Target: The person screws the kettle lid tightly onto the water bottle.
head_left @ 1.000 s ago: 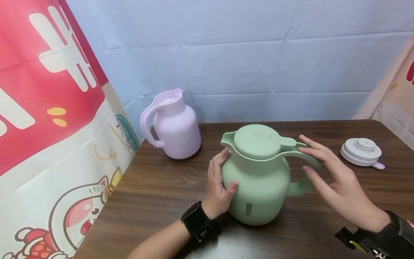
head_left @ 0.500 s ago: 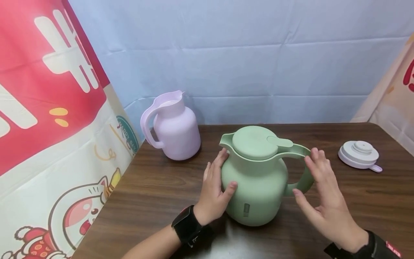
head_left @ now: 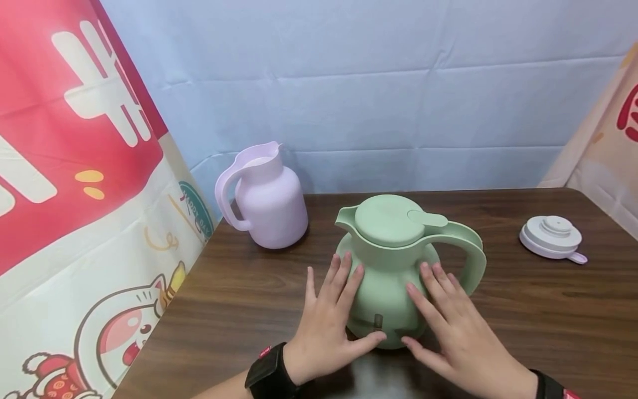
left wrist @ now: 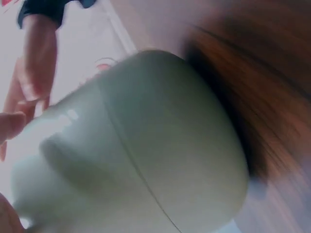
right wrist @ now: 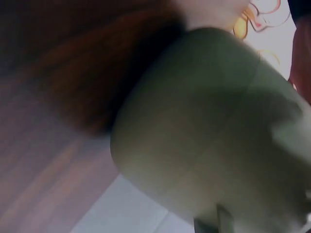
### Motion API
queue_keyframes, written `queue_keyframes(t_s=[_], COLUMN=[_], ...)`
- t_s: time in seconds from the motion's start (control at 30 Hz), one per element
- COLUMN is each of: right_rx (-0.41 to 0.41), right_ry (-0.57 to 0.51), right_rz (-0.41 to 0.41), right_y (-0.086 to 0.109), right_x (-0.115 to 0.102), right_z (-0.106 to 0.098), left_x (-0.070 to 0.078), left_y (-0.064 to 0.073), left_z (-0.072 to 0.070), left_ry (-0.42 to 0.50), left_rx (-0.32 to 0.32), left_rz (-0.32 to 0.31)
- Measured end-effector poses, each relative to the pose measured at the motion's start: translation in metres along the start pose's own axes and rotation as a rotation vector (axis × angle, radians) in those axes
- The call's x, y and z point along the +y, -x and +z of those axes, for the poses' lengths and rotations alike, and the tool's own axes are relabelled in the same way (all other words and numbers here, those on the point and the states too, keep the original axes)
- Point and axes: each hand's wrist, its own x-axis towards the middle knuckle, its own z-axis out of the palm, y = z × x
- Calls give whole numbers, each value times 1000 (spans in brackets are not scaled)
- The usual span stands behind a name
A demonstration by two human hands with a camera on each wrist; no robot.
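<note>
A green thermos jug (head_left: 389, 277) stands upright on the wooden table, its lid (head_left: 389, 220) on, spout to the left and handle (head_left: 476, 260) to the right. My left hand (head_left: 329, 327) is spread in front of the jug's left side, fingers straight. On the other side my right hand (head_left: 458, 332) is spread the same way, below the handle. Whether the fingertips touch the jug or hover just before it, I cannot tell. Both wrist views show the jug's body (left wrist: 160, 141) close up and blurred.
A lilac jug (head_left: 276, 205) without a lid stands at the back left of the table (head_left: 249, 299). At the back right lies a white and lilac lid (head_left: 550, 237). Blue cloth (head_left: 349, 94) hangs behind, printed cloth (head_left: 124, 221) at the left.
My right hand has left the handle and moved left to the front of the jug's body. My left hand has shifted from the jug's side toward its front, fingers spreading. The jug stays put.
</note>
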Motion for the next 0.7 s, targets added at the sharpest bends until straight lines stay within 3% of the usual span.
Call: queue_keyframes(t_s=[0.13,0.4,0.7], right_rx=[-50,-9,-60], right_ry=[13,130,114], right_rz=[42,21,71], right_y=[5,6,-1], right_x=[-2,10,39], right_z=[10,17,28], left_x=[-1,-5,-25], left_y=[0,-6,-27], left_z=[-2,1,19], left_ry=[11,-98,-244], left_rx=[-37,-79,-54], left_rz=[-10,15,14])
